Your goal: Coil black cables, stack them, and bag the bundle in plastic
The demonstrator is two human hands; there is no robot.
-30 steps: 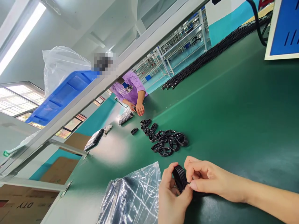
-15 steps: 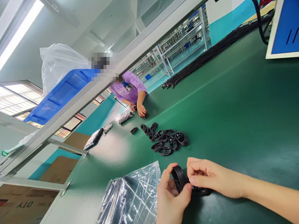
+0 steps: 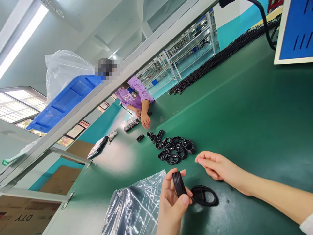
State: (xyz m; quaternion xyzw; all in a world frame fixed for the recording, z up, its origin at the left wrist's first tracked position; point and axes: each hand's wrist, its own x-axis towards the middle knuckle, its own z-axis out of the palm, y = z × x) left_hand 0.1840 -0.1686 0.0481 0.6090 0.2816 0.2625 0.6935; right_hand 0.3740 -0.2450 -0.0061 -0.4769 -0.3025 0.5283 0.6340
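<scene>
A coiled black cable [image 3: 179, 184] is gripped between the thumb and fingers of my left hand [image 3: 171, 202], just above the green table. Right beside it, another black cable coil [image 3: 204, 195] lies flat on the table. My right hand [image 3: 215, 165] hovers above and behind that coil, its fingers drawn loosely together, with nothing visible in them. Beyond my hands lies a group of several black cable coils [image 3: 172, 159]. To the left of my left hand is a clear plastic bag [image 3: 137, 202] with dark contents.
Across the green table [image 3: 244, 130], a person in a purple top [image 3: 134, 94] reaches over the surface. Long black cables [image 3: 215, 62] lie along the far edge, near a blue device [image 3: 297, 32]. A metal beam holds a blue bin [image 3: 63, 101]. Filled bags [image 3: 97, 147] lie left.
My right hand has let go of the cable and moved up and away. My left hand has shifted slightly left with its coil. The other person's hand has come nearer the coils.
</scene>
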